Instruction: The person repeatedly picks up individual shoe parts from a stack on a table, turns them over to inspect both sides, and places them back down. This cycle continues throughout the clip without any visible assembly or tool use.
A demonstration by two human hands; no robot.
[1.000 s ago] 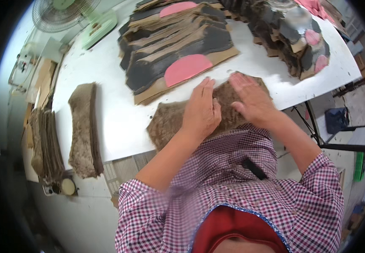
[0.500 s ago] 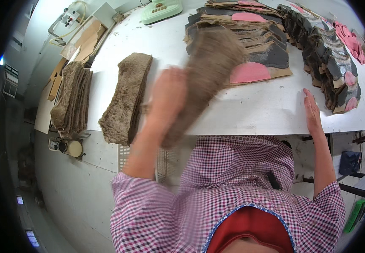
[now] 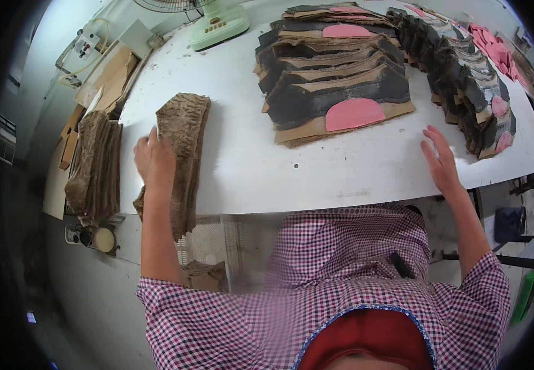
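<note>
A stack of brown fleecy cut pieces (image 3: 184,142) lies near the table's front left, its lower end hanging over the edge. My left hand (image 3: 156,159) rests at this stack's left side, fingers partly bent and a little apart, the thumb close to the top piece. My right hand (image 3: 441,161) hovers at the right over the white table, its fingers spread and nothing in them. To its left is a row of overlapping dark grey and tan fleece-backed pieces (image 3: 341,89), the front one bearing a pink half-round patch (image 3: 354,115).
Another brown fleece stack (image 3: 94,166) stands farther left. At right is a long row of dark pieces (image 3: 464,92), with pink cloth (image 3: 495,49) behind. A green fan base (image 3: 221,28) stands at the back. Below the front edge is a pale basket (image 3: 231,240) with brown pieces.
My left hand has swung left, and the fleece piece it carried is no longer in its grasp. My right hand has stayed open at the right. The view has shifted slightly.
</note>
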